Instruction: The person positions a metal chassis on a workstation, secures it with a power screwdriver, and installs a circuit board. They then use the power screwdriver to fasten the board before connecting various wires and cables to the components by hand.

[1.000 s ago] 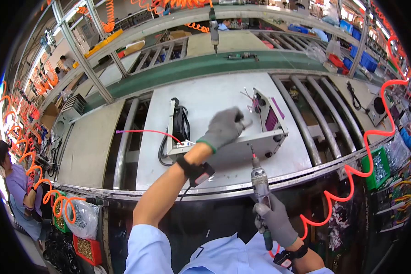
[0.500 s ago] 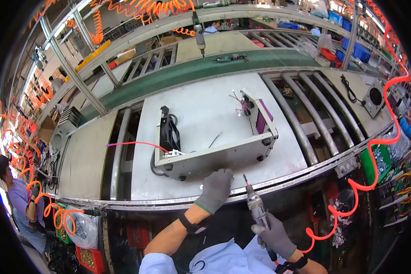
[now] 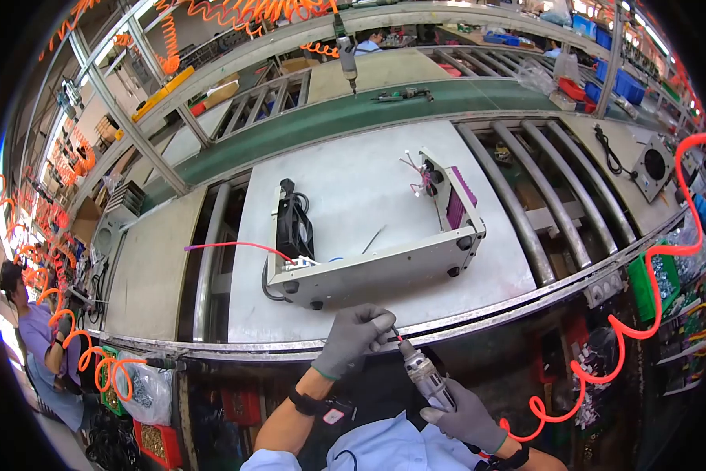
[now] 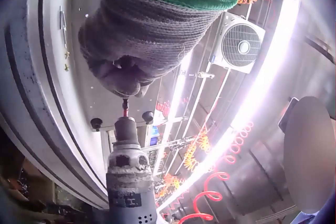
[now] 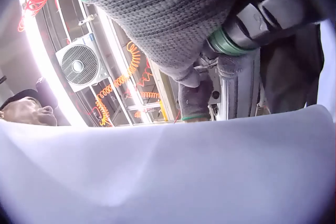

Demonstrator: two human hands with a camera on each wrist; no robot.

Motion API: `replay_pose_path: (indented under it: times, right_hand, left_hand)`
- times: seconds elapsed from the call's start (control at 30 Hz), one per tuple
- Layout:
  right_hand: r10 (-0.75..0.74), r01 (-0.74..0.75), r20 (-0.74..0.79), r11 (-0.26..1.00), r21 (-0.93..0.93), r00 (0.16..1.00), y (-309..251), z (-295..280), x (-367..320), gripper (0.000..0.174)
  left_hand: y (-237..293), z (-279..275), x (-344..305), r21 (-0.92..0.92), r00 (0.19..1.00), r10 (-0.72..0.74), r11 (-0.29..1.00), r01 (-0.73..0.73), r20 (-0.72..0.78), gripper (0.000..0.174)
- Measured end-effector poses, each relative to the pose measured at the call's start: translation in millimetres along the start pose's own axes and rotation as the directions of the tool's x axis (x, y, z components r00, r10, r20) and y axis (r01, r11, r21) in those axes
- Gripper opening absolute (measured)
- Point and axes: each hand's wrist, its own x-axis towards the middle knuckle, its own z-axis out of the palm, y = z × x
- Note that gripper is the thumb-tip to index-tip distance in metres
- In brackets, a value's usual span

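My right hand [image 3: 467, 418] has fingers curled round the screwdriver [image 3: 427, 378], probably hefty and rigid so I'd grab its body, left hand [image 3: 351, 341] pinching the bit [image 4: 126, 110].

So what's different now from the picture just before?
The left hand moved back from near the metal frame to the tip of the power driver, pinching there; the driver swung left to meet it. The right hand still grips the driver, and the frame stayed put.

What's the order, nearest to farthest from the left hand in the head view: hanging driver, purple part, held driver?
1. Held driver, in the right hand.
2. Purple part, right end of metal frame.
3. Hanging driver, far beyond it.
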Motion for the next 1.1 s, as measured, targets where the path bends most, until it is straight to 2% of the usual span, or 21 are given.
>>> replay_pose_path:
  times: [0.1,0.2,0.3,0.4,0.5,0.6,0.7,0.77,0.87,0.9,0.93,0.97,1.07,1.1]
  right_hand:
    - [-0.168,0.164,-0.016,0.977,-0.139,0.986,20,3,8,0.052]
    - [-0.070,0.084,0.093,0.985,-0.153,0.993,18,-3,6,0.065]
    - [0.195,-0.179,0.234,0.980,-0.088,0.953,0,-8,1,0.068]
    - [0.011,0.025,0.243,0.989,-0.145,0.970,19,-4,5,0.070]
    - [-0.068,0.122,0.250,0.971,-0.206,0.966,14,-2,9,0.064]
    - [0.179,-0.193,0.407,0.981,-0.008,0.896,-10,-5,10,0.055]
    - [0.192,-0.240,0.384,0.967,0.080,0.903,-9,2,9,0.049]
    - [0.113,-0.137,0.281,0.988,0.068,0.953,-4,13,10,0.047]
    - [0.030,-0.041,0.158,0.997,0.065,0.987,-4,18,16,0.044]
    - [0.014,-0.023,0.121,0.997,0.070,0.993,-5,18,17,0.043]
    - [0.014,-0.023,0.101,0.996,0.088,0.995,-5,18,18,0.041]
    - [0.013,-0.021,0.080,0.994,0.104,0.997,-6,17,21,0.040]
    - [0.002,-0.006,0.026,0.991,0.131,1.000,-12,16,26,0.035]
    - [0.003,-0.005,0.015,0.990,0.143,1.000,-13,15,28,0.035]
  left_hand:
    - [-9,-7,-4,-0.062,0.999,-0.041,0.997,0.042,0.008,0.022]
    - [-2,-15,-13,0.018,0.996,-0.077,0.997,0.077,0.041,0.021]
    - [-12,-35,-19,0.001,0.986,-0.113,0.993,0.114,0.122,0.020]
    - [-23,-48,-23,-0.004,0.981,-0.126,0.992,0.128,0.148,0.021]
    - [-33,-55,-25,-0.017,0.980,-0.129,0.991,0.133,0.155,0.023]
    - [-42,-63,-29,-0.085,0.978,-0.108,0.989,0.124,0.177,0.025]
    - [-44,-55,-30,-0.152,0.986,-0.093,0.982,0.114,0.136,0.028]
    - [-35,-43,-30,-0.131,0.993,-0.106,0.985,0.113,0.054,0.030]
    - [-16,-31,-25,0.106,0.989,-0.068,0.991,0.082,-0.129,0.024]
    - [-24,-31,-19,0.415,0.960,0.216,0.901,-0.125,-0.180,0.020]
    - [-37,-34,-6,0.686,0.861,0.489,0.675,-0.273,-0.138,0.017]
    - [-48,-36,3,0.875,0.707,0.707,0.348,-0.336,-0.010,0.013]
    - [-49,-29,16,0.935,0.781,0.625,0.279,-0.221,-0.002,0.009]
    - [-46,-27,18,0.940,0.781,0.624,0.268,-0.210,-0.003,0.009]
